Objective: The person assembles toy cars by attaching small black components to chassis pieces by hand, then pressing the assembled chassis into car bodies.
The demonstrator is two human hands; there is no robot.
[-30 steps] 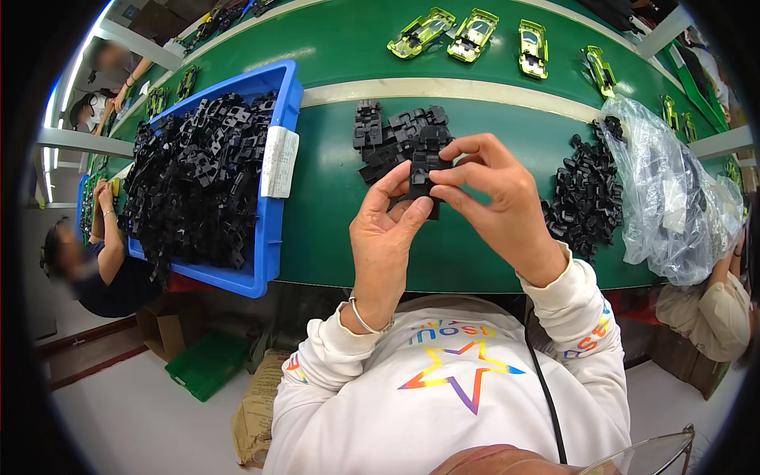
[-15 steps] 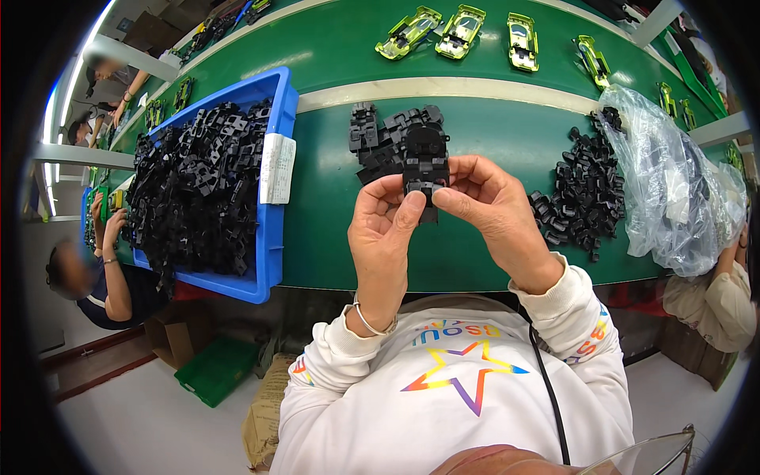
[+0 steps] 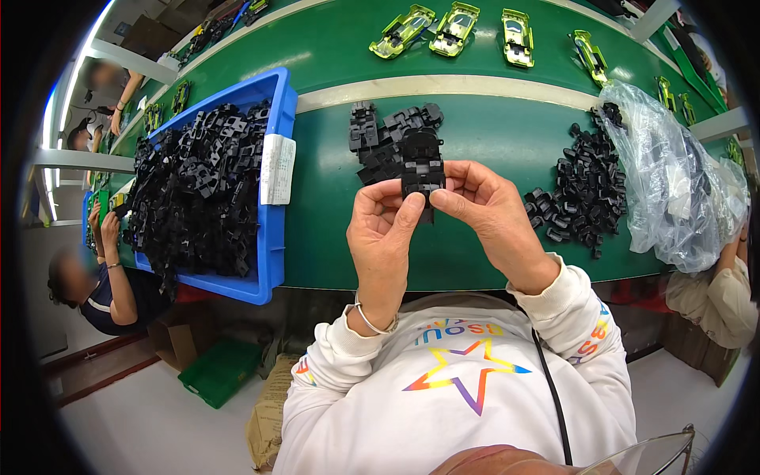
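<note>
At the centre of the frame, a black moulded plastic part [image 3: 423, 168] is held upright above the green worktop [image 3: 332, 245], its rounded end toward the top. The left hand [image 3: 381, 237] grips its lower left side, thumb on the near face and fingers curled behind; the right hand [image 3: 495, 218] does likewise at the lower right, so the fingers of both are clamped on it. Just behind it, a loose cluster of similar black parts [image 3: 364, 129] lies on the worktop. On the left, a blue tray [image 3: 271, 261] with a white label [image 3: 277, 169] on its right wall is heaped with black pieces [image 3: 202, 178]. On the right, a pile of small black pieces [image 3: 587, 186] sits beside a clear plastic bag [image 3: 673, 194]. Across the top, beyond a pale strip [image 3: 475, 87], stand lime-green toy car bodies [image 3: 518, 38]. At the left edge, a co-worker [image 3: 119, 297] sits with both forearms raised.
</note>
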